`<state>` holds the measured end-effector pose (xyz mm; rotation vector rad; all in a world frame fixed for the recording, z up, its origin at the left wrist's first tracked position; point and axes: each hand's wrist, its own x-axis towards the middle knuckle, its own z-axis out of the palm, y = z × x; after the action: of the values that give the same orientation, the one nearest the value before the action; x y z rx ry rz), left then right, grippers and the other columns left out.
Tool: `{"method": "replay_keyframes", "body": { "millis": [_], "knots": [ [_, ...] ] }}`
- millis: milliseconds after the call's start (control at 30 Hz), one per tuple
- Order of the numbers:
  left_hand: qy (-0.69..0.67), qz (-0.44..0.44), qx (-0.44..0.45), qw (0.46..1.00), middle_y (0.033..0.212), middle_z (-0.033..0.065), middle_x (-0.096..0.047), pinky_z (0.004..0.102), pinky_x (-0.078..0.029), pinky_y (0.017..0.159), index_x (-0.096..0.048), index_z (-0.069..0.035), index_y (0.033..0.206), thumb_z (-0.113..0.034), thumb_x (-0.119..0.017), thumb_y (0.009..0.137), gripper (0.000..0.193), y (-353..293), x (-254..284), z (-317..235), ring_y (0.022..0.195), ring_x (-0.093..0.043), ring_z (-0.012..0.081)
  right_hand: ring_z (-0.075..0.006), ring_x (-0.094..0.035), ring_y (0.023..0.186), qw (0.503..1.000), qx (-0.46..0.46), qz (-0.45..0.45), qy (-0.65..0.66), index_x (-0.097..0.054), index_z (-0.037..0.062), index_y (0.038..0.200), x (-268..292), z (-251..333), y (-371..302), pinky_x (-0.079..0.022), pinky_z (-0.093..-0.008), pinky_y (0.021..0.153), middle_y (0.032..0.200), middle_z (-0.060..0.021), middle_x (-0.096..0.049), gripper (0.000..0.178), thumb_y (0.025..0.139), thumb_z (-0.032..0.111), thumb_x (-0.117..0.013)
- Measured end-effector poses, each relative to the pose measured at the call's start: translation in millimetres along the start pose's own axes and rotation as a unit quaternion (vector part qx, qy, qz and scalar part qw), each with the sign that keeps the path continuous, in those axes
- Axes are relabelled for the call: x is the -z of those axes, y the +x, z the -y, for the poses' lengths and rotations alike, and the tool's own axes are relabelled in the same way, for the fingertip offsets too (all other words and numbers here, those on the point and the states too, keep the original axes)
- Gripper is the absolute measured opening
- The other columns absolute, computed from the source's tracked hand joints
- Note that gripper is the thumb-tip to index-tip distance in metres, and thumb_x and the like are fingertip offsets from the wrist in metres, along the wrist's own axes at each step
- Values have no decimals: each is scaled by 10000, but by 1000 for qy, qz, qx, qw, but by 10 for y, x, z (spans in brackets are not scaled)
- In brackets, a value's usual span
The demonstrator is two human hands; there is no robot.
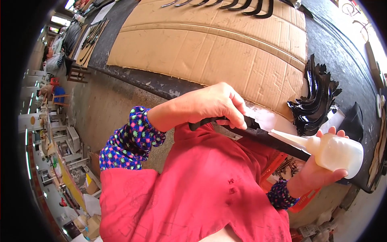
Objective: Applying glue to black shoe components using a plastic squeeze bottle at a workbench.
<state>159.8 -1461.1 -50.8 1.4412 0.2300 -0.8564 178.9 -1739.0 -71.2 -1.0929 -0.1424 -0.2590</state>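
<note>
Near the table's front edge, my left hand (227,105) pinches a narrow black strip (207,120) between thumb and fingers. One end of this strip hangs toward my left wrist; the other points right. My right hand (312,174) is wrapped around a translucent whitish squeeze bottle (342,155), tipped on its side. The bottle's long tapered nozzle (287,138) points left, its tip close by the strip's right end; whether they touch I cannot tell. Just beyond the bottle lies a layered pile of glossy black curved strips (316,99) with jagged ends.
A large cardboard sheet (209,56) covers much of the dark table (336,38). Several curved black strips (242,5) lie along its far side. A black pointed piece (354,123) sits at the right. Below the table edge is an orange-red crate (276,165). Another table with strips stands far left.
</note>
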Motion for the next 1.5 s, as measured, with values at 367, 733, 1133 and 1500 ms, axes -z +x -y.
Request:
{"method": "replay_keyframes", "body": {
  "millis": [367,733,1133,1500],
  "knots": [
    [-7,7,-2,1000,659,42,-592,183,-416,591,-608,40,750,-98,-692,610,213,-70,30,69,615,-532,63,-374,-424,1090,996,-62,66,15,-317,-19,1224,-220,-126,-58,-409,-498,847,1198,-198,-403,839,690,575,-574],
    [5,12,-8,1000,607,31,-574,187,-403,562,-608,35,716,-97,-688,601,192,-25,82,90,573,-516,60,-352,-453,1056,995,-77,35,-58,-340,17,1219,-389,-164,-50,-456,-480,799,1177,-161,-420,877,633,612,-606],
    [-19,36,-45,998,609,46,-596,183,-399,521,-612,28,689,-74,-673,610,143,29,149,181,545,-529,59,-350,-460,1046,997,-57,14,-56,-364,10,1186,-368,-187,-52,-466,-475,774,1153,-150,-447,856,637,627,-588],
    [-54,44,-26,997,585,45,-580,170,-368,457,-607,23,717,-62,-669,609,151,54,187,203,484,-487,45,-341,-464,1040,995,-85,40,-47,-373,21,1191,-338,-230,-66,-464,-475,790,1147,-139,-444,837,635,602,-608]
  ]
}}
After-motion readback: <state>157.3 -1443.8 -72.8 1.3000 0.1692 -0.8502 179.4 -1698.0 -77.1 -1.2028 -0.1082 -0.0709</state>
